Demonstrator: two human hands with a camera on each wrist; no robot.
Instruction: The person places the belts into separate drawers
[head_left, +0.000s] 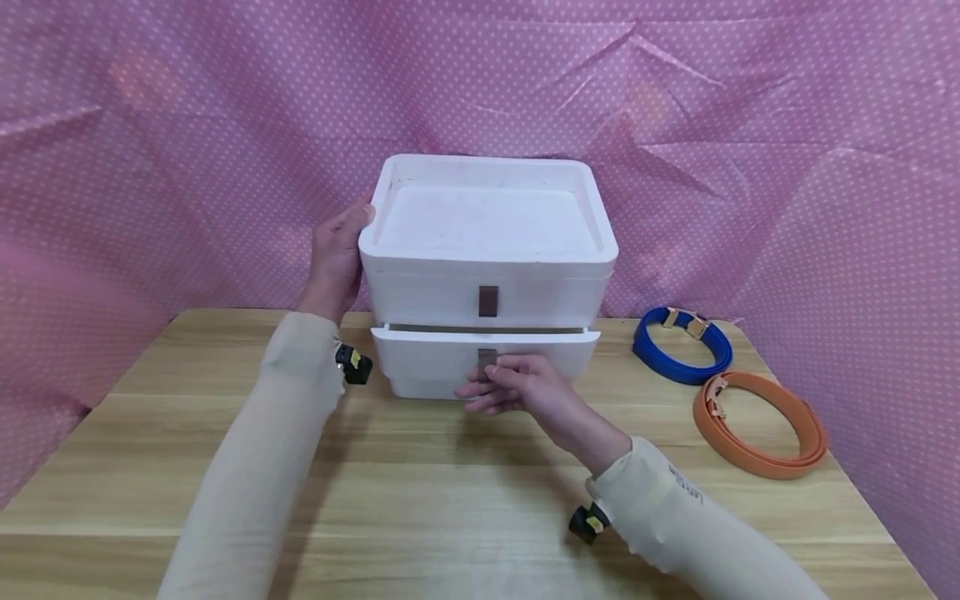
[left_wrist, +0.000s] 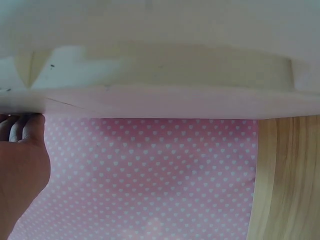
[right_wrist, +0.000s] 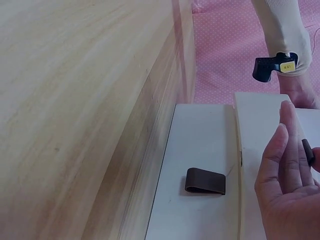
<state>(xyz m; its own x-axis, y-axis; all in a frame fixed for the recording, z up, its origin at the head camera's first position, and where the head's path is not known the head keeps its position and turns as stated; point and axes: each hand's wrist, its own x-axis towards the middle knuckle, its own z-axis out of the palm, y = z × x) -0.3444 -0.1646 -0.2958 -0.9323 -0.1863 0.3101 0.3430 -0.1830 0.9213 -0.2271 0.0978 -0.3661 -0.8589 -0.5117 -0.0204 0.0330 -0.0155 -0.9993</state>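
A white drawer unit (head_left: pixel 487 296) stands on the table, topped by a shallow tray with a raised rim. Its middle drawer (head_left: pixel 420 354) is pulled out a little, leaving a narrow gap along the top. My right hand (head_left: pixel 536 392) is at that drawer's front, thumb and finger pinching its brown pull tab (right_wrist: pixel 307 152), other fingers extended. Another brown tab (right_wrist: pixel 205 181) sits on the lowest drawer, near the table. My left hand (head_left: pixel 337 254) presses the unit's left side, thumb by the top rim; the left wrist view shows its fingertips (left_wrist: pixel 34 127) against the white wall.
To the right lie a coiled blue belt (head_left: pixel 682 346) and a coiled orange belt (head_left: pixel 761 425), both with metal buckles. Pink dotted cloth (head_left: pixel 480 75) hangs behind and at the sides of the wooden table (head_left: pixel 420 517).
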